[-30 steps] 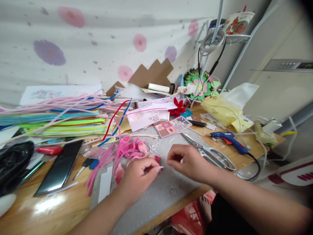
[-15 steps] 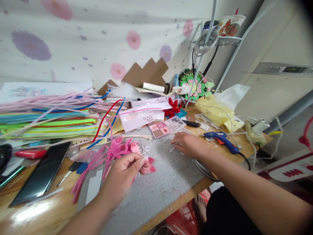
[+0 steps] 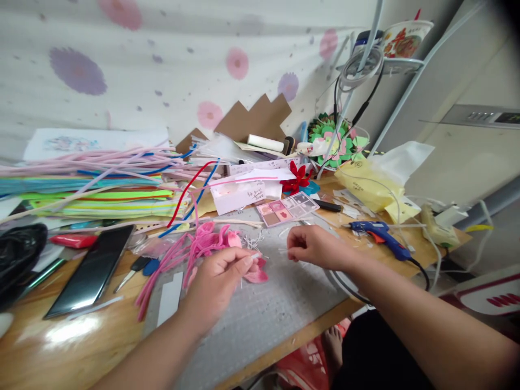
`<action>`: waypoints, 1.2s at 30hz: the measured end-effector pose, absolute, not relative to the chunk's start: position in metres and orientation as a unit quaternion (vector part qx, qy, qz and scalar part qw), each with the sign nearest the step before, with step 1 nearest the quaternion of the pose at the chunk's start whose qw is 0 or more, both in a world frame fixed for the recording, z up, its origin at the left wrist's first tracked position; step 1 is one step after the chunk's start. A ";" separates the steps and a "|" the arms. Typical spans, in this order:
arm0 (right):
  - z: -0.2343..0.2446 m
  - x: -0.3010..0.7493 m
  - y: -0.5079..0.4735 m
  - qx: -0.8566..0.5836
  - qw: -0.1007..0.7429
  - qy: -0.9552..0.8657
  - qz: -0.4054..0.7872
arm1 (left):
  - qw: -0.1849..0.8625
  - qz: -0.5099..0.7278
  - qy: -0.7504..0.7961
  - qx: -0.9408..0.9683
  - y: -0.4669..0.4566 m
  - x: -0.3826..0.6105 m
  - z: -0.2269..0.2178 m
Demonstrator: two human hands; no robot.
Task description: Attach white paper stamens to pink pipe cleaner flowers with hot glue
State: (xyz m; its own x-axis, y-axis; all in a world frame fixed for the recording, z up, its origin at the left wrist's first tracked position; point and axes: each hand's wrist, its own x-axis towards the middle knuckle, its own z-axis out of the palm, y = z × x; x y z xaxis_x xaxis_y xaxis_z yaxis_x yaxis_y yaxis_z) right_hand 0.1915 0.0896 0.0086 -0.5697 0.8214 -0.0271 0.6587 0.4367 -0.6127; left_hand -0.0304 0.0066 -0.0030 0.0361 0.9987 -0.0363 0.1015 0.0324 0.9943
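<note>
My left hand (image 3: 217, 279) pinches a pink pipe-cleaner flower (image 3: 258, 272) over the grey cutting mat (image 3: 252, 336). Its petals poke out past the fingers, and a small whitish tip shows at the thumb. To the right, my right hand (image 3: 311, 246) is curled just above the mat, fingertips together; whatever they hold is too small to make out. Behind my left hand are a heap of pink pipe-cleaner pieces (image 3: 207, 238) and a scatter of thin white stems (image 3: 255, 242). A makeup palette (image 3: 280, 211) lies beyond both hands.
Bundles of coloured pipe cleaners (image 3: 101, 203) fill the back left. A black phone (image 3: 91, 271) and a key (image 3: 132, 272) lie at left. At right are a blue glue gun (image 3: 379, 235) and a yellow packet (image 3: 368, 181). A red flower (image 3: 295, 177) stands at the back.
The view has turned slightly left. My right hand's fingers have curled in and lifted from the mat among the white bits. A whitish tip now shows at my left thumb.
</note>
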 end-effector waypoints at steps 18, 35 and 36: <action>0.025 0.163 0.058 -0.377 0.231 -0.758 0.479 | 0.503 0.459 0.484 0.550 0.005 -0.030 -0.005; 0.001 0.196 0.101 -0.443 0.202 -0.839 0.243 | 0.521 0.489 0.488 0.501 0.007 -0.032 -0.006; -0.001 0.199 0.104 -0.441 0.205 -0.846 0.218 | 0.527 0.493 0.484 0.495 0.007 -0.032 -0.007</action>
